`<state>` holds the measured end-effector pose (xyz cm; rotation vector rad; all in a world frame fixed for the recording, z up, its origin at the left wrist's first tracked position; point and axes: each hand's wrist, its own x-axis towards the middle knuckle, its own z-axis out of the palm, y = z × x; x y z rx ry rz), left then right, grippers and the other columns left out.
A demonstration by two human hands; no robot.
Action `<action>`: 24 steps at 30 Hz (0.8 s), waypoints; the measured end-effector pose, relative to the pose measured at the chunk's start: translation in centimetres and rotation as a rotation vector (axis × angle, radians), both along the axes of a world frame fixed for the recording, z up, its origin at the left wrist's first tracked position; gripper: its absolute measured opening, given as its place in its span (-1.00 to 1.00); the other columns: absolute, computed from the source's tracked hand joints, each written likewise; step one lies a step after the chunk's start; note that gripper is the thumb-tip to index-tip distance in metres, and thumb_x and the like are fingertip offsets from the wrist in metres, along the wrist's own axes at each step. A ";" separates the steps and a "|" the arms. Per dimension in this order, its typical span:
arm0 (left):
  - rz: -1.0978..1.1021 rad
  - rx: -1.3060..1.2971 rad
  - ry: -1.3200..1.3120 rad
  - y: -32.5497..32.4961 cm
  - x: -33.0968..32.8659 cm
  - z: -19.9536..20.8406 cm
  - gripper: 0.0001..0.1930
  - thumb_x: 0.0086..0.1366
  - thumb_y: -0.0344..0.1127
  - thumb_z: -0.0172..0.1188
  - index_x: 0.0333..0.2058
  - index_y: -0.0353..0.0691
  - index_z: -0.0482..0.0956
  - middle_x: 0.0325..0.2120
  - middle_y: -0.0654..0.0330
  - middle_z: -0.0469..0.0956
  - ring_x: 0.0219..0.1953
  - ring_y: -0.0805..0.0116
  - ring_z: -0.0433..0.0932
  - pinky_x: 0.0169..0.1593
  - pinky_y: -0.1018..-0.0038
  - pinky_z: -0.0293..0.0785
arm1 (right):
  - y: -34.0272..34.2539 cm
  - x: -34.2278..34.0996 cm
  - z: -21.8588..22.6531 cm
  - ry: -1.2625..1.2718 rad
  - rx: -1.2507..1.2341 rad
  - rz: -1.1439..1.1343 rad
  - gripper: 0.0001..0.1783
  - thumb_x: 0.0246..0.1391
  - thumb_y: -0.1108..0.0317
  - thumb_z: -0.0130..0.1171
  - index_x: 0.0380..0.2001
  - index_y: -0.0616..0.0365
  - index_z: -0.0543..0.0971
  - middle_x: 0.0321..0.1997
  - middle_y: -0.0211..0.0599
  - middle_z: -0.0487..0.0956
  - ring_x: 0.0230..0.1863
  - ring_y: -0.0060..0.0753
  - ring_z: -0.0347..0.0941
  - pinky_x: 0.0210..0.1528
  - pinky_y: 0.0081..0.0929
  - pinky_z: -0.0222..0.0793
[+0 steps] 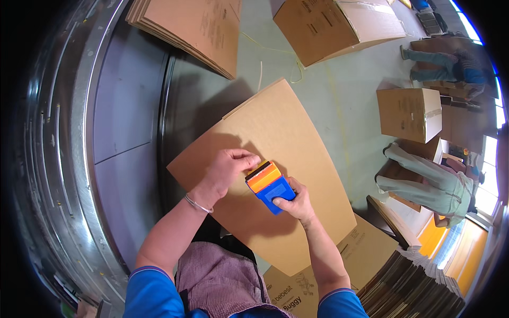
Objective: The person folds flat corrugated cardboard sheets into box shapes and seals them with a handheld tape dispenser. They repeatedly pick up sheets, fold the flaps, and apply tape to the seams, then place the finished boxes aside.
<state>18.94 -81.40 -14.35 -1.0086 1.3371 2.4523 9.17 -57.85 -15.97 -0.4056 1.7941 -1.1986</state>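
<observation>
"Writing?"
"Dark print on the brown folded-cardboard stack, brown carton and flat brown cardboard sheet at lower right. Panel on the blue-and-orange plastic tape dispenser: too small to read."
"Grip?"
"Right hand clasps the blue body, thumb on top; orange toothed end juts toward left hand. Left fingers bent beside the teeth, can't tell if gripping."
"Dispenser where?"
"Above the plain brown cardboard panel."

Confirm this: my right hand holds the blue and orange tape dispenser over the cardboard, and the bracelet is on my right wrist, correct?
Not quite: the bracelet is on your left wrist, not your right, as the head view shows. Your right hand holds the blue and orange tape dispenser over the cardboard.
</observation>
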 end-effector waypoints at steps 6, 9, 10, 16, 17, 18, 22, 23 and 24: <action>-0.080 0.007 -0.066 -0.3 0.2 -2.6 -0.74 0.37 -0.29 0.14 -0.05 -0.27 0.60 -0.32 0.35 0.57 -0.27 0.56 0.50 -0.12 0.52 0.40 | 0.7 0.0 0.2 -0.036 -0.059 0.000 -0.43 -0.24 0.10 0.56 -0.25 0.22 0.54 -0.36 -0.41 0.59 -0.30 -0.61 0.47 -0.22 -0.56 0.43; -0.142 -0.095 0.025 0.7 1.0 -4.0 -0.72 0.41 -0.31 0.07 0.01 -0.27 0.58 -0.18 0.28 0.55 -0.08 0.48 0.50 0.02 0.48 0.41 | 2.2 0.4 0.0 -0.026 -0.052 0.027 -0.39 -0.26 0.09 0.58 -0.20 0.23 0.54 -0.31 -0.39 0.61 -0.26 -0.59 0.50 -0.17 -0.54 0.45; -0.154 -0.145 0.077 1.0 1.2 -4.6 -0.71 0.42 -0.32 0.06 0.03 -0.28 0.57 -0.14 0.26 0.54 -0.04 0.46 0.49 0.06 0.47 0.41 | 2.8 0.5 -0.2 -0.013 -0.044 0.040 -0.37 -0.26 0.09 0.58 -0.17 0.23 0.55 -0.28 -0.38 0.62 -0.24 -0.58 0.51 -0.15 -0.54 0.45; -0.335 -0.314 0.335 1.7 0.5 -6.5 -0.71 0.43 -0.36 0.00 0.04 -0.33 0.53 -0.04 0.10 0.51 0.05 0.29 0.49 0.16 0.44 0.38 | 4.7 0.5 -0.5 -0.124 -0.163 0.110 -0.29 -0.34 0.22 0.63 -0.05 0.21 0.57 0.12 -0.07 0.53 0.23 -0.09 0.38 0.30 -0.19 0.21; -0.370 -0.256 0.319 1.7 0.2 -6.4 -0.71 0.43 -0.37 -0.01 0.04 -0.33 0.53 -0.05 0.10 0.52 0.05 0.28 0.49 0.16 0.43 0.38 | 4.7 0.5 -0.4 -0.138 -0.171 0.103 -0.29 -0.35 0.22 0.63 -0.06 0.20 0.57 0.11 -0.09 0.54 0.23 -0.07 0.38 0.31 -0.18 0.20; -0.406 -0.197 0.303 1.8 -0.2 -6.1 -0.71 0.43 -0.37 -0.01 0.04 -0.33 0.53 -0.05 0.10 0.52 0.04 0.27 0.49 0.15 0.42 0.38 | 4.9 0.6 -0.5 -0.152 -0.179 0.095 -0.30 -0.35 0.22 0.63 -0.07 0.19 0.58 0.10 -0.12 0.55 0.23 -0.05 0.38 0.31 -0.17 0.20; -0.527 -0.268 0.396 1.7 -1.6 -6.1 -0.73 0.39 -0.42 0.02 -0.01 -0.33 0.56 -0.08 0.10 0.52 0.00 0.26 0.51 0.12 0.42 0.40 | 5.5 -0.1 -0.8 0.024 -0.165 0.274 -0.34 -0.37 0.21 0.62 -0.12 0.17 0.60 0.02 -0.23 0.60 0.20 -0.07 0.42 0.37 -0.07 0.10; -0.543 -0.254 0.415 1.6 -1.8 -6.3 -0.74 0.38 -0.45 0.02 -0.02 -0.32 0.57 -0.09 0.13 0.51 -0.01 0.30 0.49 0.12 0.44 0.40 | 5.5 -0.1 -0.8 0.037 -0.174 0.293 -0.35 -0.37 0.21 0.62 -0.13 0.17 0.61 0.00 -0.26 0.61 0.19 -0.12 0.43 0.40 -0.04 0.03; -0.559 -0.240 0.433 1.5 -1.9 -6.4 -0.74 0.37 -0.48 0.01 -0.02 -0.32 0.58 -0.10 0.16 0.49 -0.02 0.33 0.48 0.11 0.46 0.40 | 5.4 -0.2 -0.8 0.049 -0.184 0.313 -0.36 -0.37 0.21 0.62 -0.14 0.17 0.61 -0.02 -0.29 0.62 0.19 -0.16 0.44 0.43 -0.01 -0.03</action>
